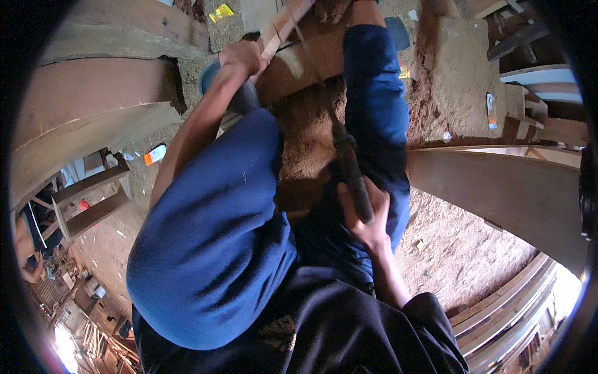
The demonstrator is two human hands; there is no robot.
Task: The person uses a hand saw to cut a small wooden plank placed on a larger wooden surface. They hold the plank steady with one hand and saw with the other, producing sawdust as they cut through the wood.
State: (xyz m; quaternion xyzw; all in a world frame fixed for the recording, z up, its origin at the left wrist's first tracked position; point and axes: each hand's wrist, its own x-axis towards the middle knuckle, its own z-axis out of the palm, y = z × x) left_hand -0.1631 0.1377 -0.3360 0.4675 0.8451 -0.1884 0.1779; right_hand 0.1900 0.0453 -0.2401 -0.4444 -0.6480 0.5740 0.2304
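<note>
The right hand (372, 215) is closed around the handle of a thin tool (349, 159), which points forward to a wood strip (281, 30); the left hand (244, 57) grips this strip. Leftward stands an open wooden box (96, 214), contents unclear.

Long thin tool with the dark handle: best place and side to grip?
Probably the dark handle, from its near end, as the right hand does: it's the thick part and points back, while the thin shaft runs forward.
</note>
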